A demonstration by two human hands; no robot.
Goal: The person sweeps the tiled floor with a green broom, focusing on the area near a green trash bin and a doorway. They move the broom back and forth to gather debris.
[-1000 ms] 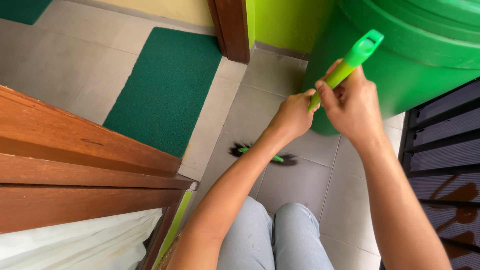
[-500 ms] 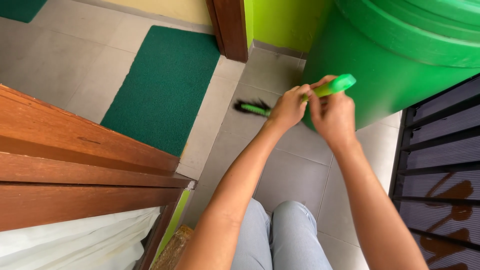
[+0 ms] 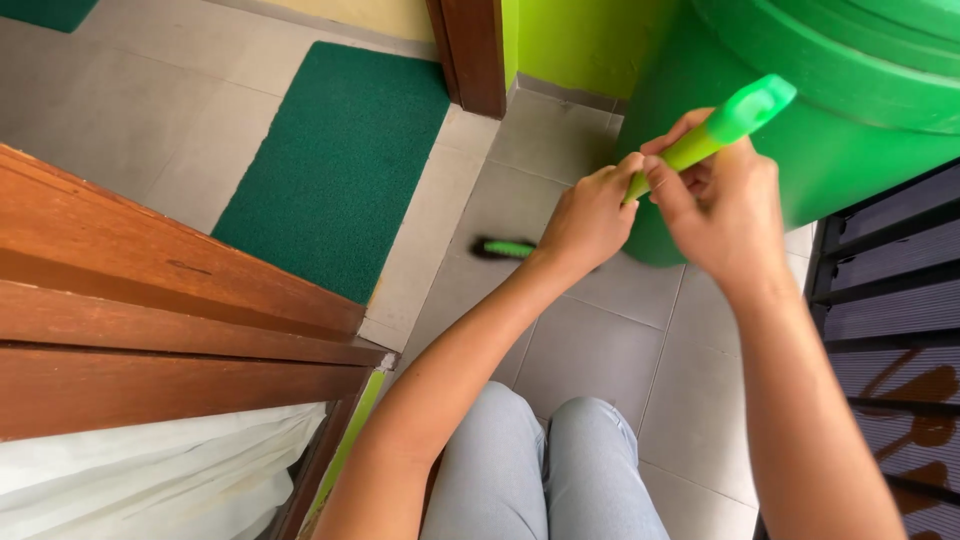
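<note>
Looking down through the head view, we see both hands wrapped around a green broom handle (image 3: 715, 130). Our left hand (image 3: 590, 215) is clamped on it lower down, our right hand (image 3: 720, 210) closed round it just below the capped top end. The handle slants down and left to the dark brush head (image 3: 497, 247), which sits on the tiled floor (image 3: 590, 350) beside the green mat (image 3: 340, 160).

We judge the broom light and stiff, its smooth plastic handle a little slippery, so a two-handed hold spaced along the upper part suits it; the bristles will bend.

Room is tight: the green barrel (image 3: 850, 130) stands just beside our hands, a dark grille (image 3: 890, 300) lines the right, wooden steps (image 3: 150, 310) close the left, and our knees (image 3: 550, 470) sit below. Open tile lies ahead towards the doorframe (image 3: 470, 50).
</note>
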